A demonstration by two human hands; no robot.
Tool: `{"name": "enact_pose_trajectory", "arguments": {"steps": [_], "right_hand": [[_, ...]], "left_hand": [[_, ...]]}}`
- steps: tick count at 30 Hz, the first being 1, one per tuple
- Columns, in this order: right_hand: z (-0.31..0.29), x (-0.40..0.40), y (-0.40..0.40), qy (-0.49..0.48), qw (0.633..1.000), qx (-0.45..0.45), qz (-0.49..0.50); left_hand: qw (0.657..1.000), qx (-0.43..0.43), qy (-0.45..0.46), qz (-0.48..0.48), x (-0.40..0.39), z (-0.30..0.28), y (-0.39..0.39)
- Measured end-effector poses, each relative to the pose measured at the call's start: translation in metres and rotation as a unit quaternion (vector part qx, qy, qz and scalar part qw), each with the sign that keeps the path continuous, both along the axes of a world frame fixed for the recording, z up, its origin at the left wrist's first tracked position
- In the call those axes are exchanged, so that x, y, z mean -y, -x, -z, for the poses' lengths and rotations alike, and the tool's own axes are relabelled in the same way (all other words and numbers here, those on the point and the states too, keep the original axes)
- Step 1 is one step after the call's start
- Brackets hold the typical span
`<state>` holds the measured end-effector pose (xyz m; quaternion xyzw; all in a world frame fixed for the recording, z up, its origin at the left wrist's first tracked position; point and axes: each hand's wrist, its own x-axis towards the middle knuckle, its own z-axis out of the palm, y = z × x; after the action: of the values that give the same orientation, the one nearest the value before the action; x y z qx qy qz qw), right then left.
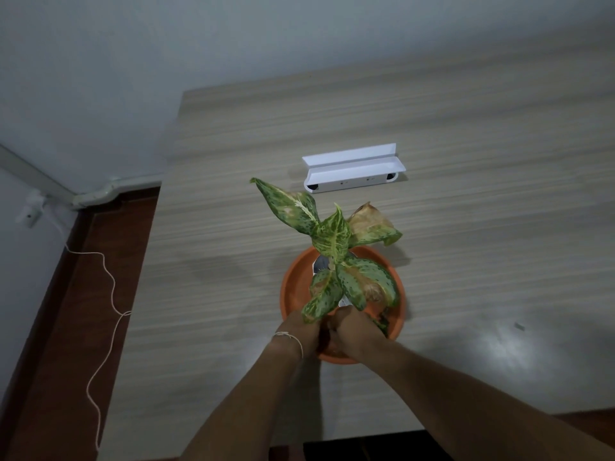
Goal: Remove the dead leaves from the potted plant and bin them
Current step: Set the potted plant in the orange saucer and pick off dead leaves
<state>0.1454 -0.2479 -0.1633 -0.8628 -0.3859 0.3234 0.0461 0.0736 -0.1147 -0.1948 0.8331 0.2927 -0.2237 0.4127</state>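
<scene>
A speckled green plant grows in an orange pot on the wooden table. One leaf at the upper right is mostly brown and dried; another brown patch shows on a lower right leaf. My left hand and my right hand are side by side at the near rim of the pot, fingers curled in under the lower leaves. What the fingers hold is hidden by the leaves and the hands themselves.
A white plastic tray-like holder lies on the table behind the pot. The table's left edge drops to a reddish-brown floor with a thin white cord. A pale wall stands beyond.
</scene>
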Motion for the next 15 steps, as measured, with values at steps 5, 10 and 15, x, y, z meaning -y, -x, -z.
{"name": "enact_pose_trajectory", "arguments": {"steps": [5,10,15], "right_hand": [[-0.007,0.016,-0.012,-0.017,0.998,0.011,0.060],[-0.015,0.018,-0.014,-0.047,0.997,-0.001,0.068],[-0.026,0.009,-0.006,-0.114,0.993,-0.019,0.032]], "left_hand": [[0.998,0.028,-0.040,0.032,0.013,-0.048,0.001],[0.993,0.048,-0.108,0.019,0.017,-0.057,0.008],[0.986,0.069,-0.151,-0.027,0.014,-0.080,0.026]]}}
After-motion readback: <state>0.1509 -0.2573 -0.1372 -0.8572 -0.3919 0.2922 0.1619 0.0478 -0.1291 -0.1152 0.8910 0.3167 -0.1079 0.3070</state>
